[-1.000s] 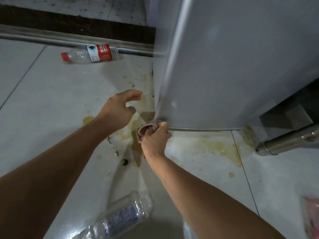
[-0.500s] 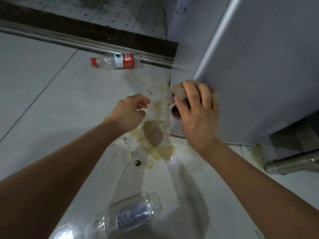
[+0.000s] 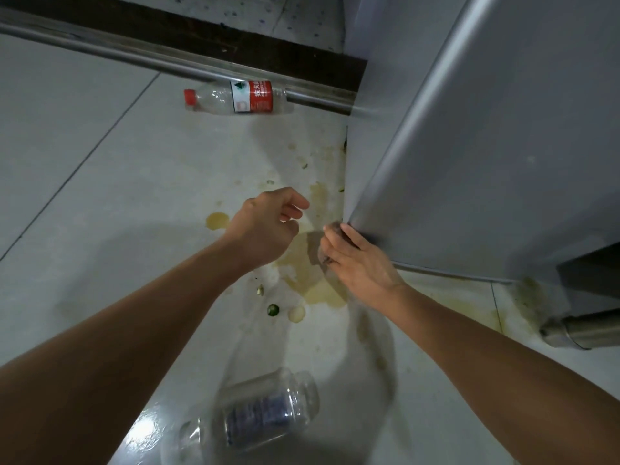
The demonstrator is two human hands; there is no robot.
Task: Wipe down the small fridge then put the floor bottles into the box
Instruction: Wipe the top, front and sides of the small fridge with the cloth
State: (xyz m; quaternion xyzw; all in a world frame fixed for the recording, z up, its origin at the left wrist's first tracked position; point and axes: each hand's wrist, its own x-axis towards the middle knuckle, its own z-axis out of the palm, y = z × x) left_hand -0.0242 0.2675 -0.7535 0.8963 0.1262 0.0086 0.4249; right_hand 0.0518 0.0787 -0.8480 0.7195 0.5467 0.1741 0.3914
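Note:
The small grey fridge fills the upper right. My right hand presses a brownish cloth against the fridge's bottom left corner; the hand hides most of the cloth. My left hand hovers just left of it over the floor, fingers loosely curled, holding nothing. A clear bottle with a red cap and red label lies on its side by a metal rail. Another clear bottle with a blue label lies near the bottom edge.
Yellowish spill stains and small green scraps cover the white tiles below the fridge corner. A metal rail runs along the dark threshold at the back. A steel tube end lies at the right.
My right hand has slid the cloth down the fridge's edge from half a second ago to the bottom corner. My left hand has stayed hovering beside it.

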